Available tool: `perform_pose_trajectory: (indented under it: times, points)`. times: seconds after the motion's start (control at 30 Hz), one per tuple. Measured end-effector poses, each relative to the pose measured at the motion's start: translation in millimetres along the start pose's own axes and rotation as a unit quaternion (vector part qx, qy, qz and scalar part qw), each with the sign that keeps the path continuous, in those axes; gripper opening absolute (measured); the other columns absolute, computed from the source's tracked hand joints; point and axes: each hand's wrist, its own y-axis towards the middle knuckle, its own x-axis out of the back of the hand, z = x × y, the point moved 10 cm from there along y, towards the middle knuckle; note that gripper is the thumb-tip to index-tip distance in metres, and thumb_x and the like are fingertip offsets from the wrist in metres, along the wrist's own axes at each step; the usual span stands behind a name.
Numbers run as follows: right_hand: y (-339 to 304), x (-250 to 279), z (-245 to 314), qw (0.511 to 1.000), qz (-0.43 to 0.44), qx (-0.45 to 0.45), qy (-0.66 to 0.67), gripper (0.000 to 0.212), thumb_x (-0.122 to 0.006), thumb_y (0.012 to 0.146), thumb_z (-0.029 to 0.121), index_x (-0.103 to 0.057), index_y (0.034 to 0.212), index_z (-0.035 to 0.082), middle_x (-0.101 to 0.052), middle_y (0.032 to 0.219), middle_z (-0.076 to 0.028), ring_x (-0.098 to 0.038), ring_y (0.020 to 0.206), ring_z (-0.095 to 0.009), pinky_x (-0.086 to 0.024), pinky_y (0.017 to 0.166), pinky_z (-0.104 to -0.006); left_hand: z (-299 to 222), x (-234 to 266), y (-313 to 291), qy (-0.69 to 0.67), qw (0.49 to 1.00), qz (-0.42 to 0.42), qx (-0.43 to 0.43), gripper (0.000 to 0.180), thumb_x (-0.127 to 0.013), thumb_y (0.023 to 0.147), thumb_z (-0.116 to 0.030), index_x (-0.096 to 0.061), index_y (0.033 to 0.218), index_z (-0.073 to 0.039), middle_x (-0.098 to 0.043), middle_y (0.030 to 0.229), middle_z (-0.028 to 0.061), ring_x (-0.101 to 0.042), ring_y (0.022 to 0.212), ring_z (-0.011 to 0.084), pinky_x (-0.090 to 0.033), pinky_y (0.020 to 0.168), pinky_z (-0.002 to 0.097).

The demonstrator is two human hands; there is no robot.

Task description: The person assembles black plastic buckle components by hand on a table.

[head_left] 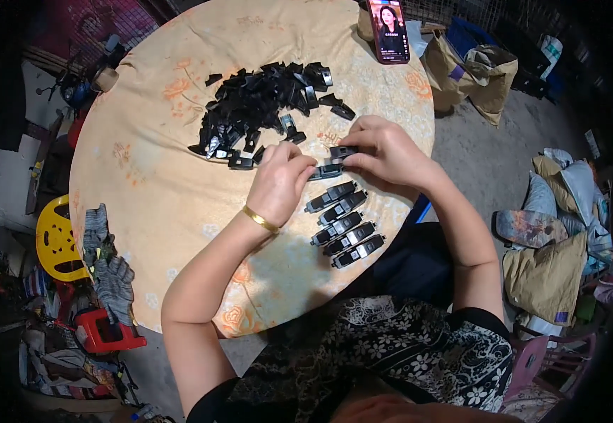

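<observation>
My left hand point(280, 182), with a gold bracelet at the wrist, pinches the end of a slim black plastic part point(329, 171) just above the tablecloth. My right hand point(390, 151) grips a small black plastic piece point(340, 151) between thumb and fingers, close against the far side of that part. Whether the two touch, I cannot tell. Nearer to me lies a slanted row of several longer black plastic parts point(340, 218), side by side. Beyond my hands spreads a heap of loose black plastic pieces point(253, 99), a few of them scattered at its edges.
A round table with a cream floral cloth point(158, 233) carries everything. On its far right edge stands a lit phone point(389, 32). Grey knitted gloves point(112, 271) hang over the left edge, by a yellow stool point(59, 240) and a red stool point(105, 331). Sacks point(546, 275) lie on the right.
</observation>
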Motion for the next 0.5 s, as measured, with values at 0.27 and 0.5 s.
perform_pose_trajectory:
  times: [0.27, 0.5]
  points:
    - [-6.5, -15.5, 16.6, 0.996, 0.041, 0.031, -0.067, 0.026, -0.076, 0.071, 0.016, -0.07, 0.093, 0.004, -0.061, 0.085, -0.01, -0.058, 0.087, -0.029, -0.048, 0.075, -0.0369, 16.3, 1.0, -5.7, -0.069, 0.995, 0.047, 0.06, 0.015, -0.074, 0.069, -0.009, -0.069, 0.081, -0.002, -0.061, 0.078, 0.0117, -0.057, 0.08, 0.0316, -0.046, 0.073, 0.0394]
    - [-2.7, -15.9, 24.7, 0.993, 0.025, 0.101, -0.061, 0.026, -0.077, 0.067, 0.015, -0.069, 0.088, 0.001, -0.059, 0.082, -0.009, -0.056, 0.083, -0.027, -0.047, 0.072, -0.037, 11.6, -6.7, -1.8, -0.093, 0.993, 0.055, 0.039, 0.013, -0.075, 0.07, -0.009, -0.068, 0.079, 0.0, -0.061, 0.076, 0.0118, -0.057, 0.076, 0.0294, -0.047, 0.069, 0.0374]
